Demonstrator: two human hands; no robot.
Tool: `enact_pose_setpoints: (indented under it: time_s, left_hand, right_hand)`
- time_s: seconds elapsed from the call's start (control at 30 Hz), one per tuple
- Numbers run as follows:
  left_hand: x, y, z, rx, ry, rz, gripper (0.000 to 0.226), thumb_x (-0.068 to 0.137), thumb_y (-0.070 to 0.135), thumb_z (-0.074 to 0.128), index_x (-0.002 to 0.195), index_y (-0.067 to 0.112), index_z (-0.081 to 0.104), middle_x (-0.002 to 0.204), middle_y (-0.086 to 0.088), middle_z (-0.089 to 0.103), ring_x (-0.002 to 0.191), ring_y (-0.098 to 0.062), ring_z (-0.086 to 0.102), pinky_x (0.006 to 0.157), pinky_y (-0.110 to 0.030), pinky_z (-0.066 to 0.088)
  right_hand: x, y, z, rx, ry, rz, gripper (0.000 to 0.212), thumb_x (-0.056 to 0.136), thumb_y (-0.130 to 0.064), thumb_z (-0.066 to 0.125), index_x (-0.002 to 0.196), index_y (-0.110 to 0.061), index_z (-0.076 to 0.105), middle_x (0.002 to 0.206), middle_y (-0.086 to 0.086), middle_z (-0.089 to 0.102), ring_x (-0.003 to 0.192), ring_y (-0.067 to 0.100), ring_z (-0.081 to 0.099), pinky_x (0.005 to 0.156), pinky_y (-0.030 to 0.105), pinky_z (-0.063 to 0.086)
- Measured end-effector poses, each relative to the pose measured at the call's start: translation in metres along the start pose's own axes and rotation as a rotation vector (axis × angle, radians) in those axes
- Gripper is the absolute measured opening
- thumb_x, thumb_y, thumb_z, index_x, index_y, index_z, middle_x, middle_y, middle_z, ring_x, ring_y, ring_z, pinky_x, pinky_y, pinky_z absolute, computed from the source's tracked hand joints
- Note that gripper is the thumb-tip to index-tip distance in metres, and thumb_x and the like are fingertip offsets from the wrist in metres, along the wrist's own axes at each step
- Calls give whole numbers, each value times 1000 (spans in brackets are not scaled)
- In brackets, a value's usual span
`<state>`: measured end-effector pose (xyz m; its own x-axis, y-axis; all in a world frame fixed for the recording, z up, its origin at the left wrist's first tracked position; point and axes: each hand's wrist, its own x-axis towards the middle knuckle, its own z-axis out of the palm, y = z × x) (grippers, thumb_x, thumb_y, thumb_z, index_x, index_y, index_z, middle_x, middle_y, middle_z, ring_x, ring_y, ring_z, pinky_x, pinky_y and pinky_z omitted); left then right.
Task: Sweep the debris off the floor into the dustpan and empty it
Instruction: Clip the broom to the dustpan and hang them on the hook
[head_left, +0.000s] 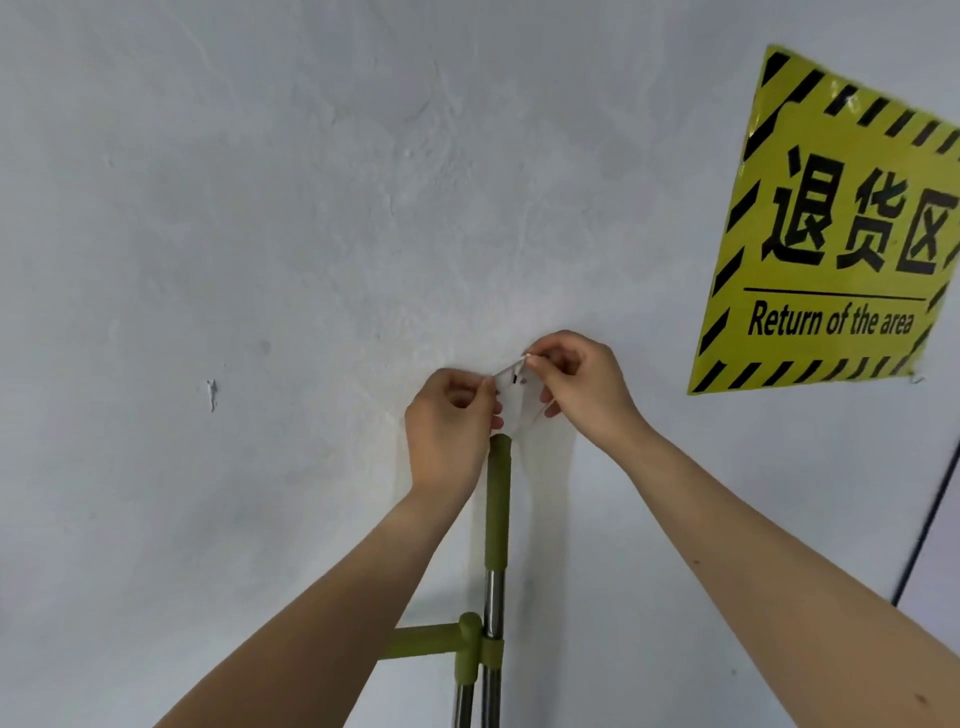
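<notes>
Broom handle (497, 499) is seen just below left hand (452, 415) and right hand (576, 384), both pinched onto white wall plate (517, 402)

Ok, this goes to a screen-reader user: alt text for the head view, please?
The left hand and right hand pinch a small white piece on a pale wall, just above a green handle. A yellow striped sign hangs at right.
</notes>
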<state>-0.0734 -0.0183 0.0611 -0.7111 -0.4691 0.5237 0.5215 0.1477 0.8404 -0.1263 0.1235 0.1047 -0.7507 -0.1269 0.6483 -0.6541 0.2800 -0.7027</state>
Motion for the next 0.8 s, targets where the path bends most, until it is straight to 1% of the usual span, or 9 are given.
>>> enact_pose_setpoints:
  time_s: [0.07, 0.13, 0.2, 0.27, 0.4, 0.5, 0.6, 0.67, 0.8]
  left_hand:
    - [2, -3, 3, 43, 22, 27, 9, 86, 23, 66, 79, 20, 61, 66, 4, 70, 56, -10, 69, 60, -34, 60]
    - [1, -6, 4, 92, 27, 71, 13, 87, 23, 65, 78, 22, 55, 65, 4, 69, 56, -7, 68, 59, -36, 59]
    - [0, -9, 3, 175, 17, 121, 17, 88, 23, 62, 77, 25, 49, 64, 3, 66, 56, -8, 68, 58, -38, 58]
    - [-1, -11, 0, 295, -11, 175, 15, 89, 24, 58, 79, 25, 47, 63, 2, 63, 57, -14, 66, 55, -41, 56]
    - [-6, -15, -3, 601, -62, 380, 6, 93, 19, 51, 88, 19, 47, 57, 5, 51, 47, -17, 51, 43, -29, 38]
    - [-5, -15, -2, 658, -69, 377, 6, 95, 18, 50, 89, 16, 49, 57, 5, 48, 47, -18, 50, 43, -26, 35]
    - [-7, -15, -1, 725, -92, 367, 13, 95, 19, 50, 85, 15, 44, 58, 2, 51, 47, -19, 49, 42, -25, 31]
    - [-10, -17, -1, 727, -79, 353, 16, 95, 18, 50, 83, 14, 40, 56, 2, 49, 47, -20, 48, 42, -28, 32]
    - [-6, -15, -5, 746, -42, 308, 18, 94, 19, 51, 81, 16, 38, 53, 6, 43, 43, -16, 42, 41, -27, 27]
  right_hand:
    - [0, 5, 0, 11, 44, 5, 13, 87, -16, 69, 81, -24, 60, 66, -2, 65, 49, 14, 64, 45, 27, 53]
    - [1, 9, -1, 64, 67, 39, 23, 86, -16, 71, 79, -17, 50, 64, -1, 66, 49, 20, 66, 44, 29, 53]
    - [2, 11, 0, 83, 48, 56, 26, 86, -14, 72, 76, -13, 48, 64, 2, 67, 51, 23, 68, 46, 32, 55]
    - [1, 13, 1, 79, 4, 76, 24, 86, -13, 71, 76, -11, 49, 65, 5, 70, 54, 25, 70, 49, 35, 57]
    - [-7, 18, 2, 143, -85, 140, 22, 89, -13, 68, 78, -9, 49, 68, 13, 72, 59, 30, 70, 53, 37, 58]
    - [-8, 20, 0, 198, -132, 183, 23, 89, -11, 68, 76, -10, 48, 69, 16, 72, 60, 30, 70, 54, 38, 57]
    - [-14, 22, 1, 115, -174, 199, 21, 88, -11, 69, 76, -8, 52, 69, 16, 72, 59, 32, 70, 52, 35, 57]
    - [-18, 23, 5, 123, -139, 173, 21, 88, -9, 69, 74, -9, 54, 66, 16, 71, 57, 33, 69, 51, 34, 56]
    - [-15, 22, 6, 85, -67, 88, 24, 88, -8, 70, 71, -12, 54, 64, 11, 69, 54, 18, 66, 49, 26, 54]
